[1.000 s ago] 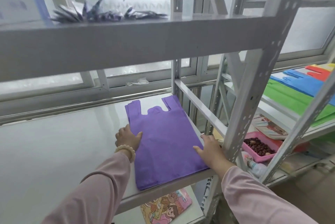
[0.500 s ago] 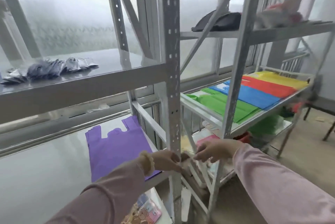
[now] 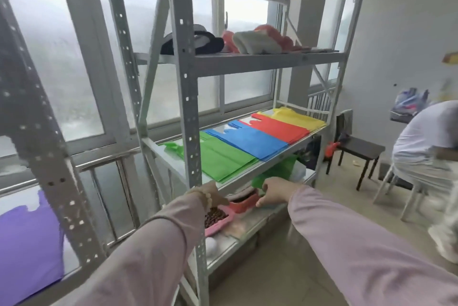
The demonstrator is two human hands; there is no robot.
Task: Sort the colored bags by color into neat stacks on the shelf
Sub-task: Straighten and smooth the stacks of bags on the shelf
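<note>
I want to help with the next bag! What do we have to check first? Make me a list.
1. Next bag found: a loose green bag sits crumpled on the lower shelf, close to the right hand. Ok.
2. Right hand free: its fingers are curled, but whether they hold anything: cannot tell.
3. Left hand free: cannot tell.
4. Path safe: the pink tray of brown beads lies right under the left hand and looks easy to knock. Not ok.
5. Green stack lies flat and tidy, ready for one more. Ok.
6. Purple bag lies flat. Ok.
</note>
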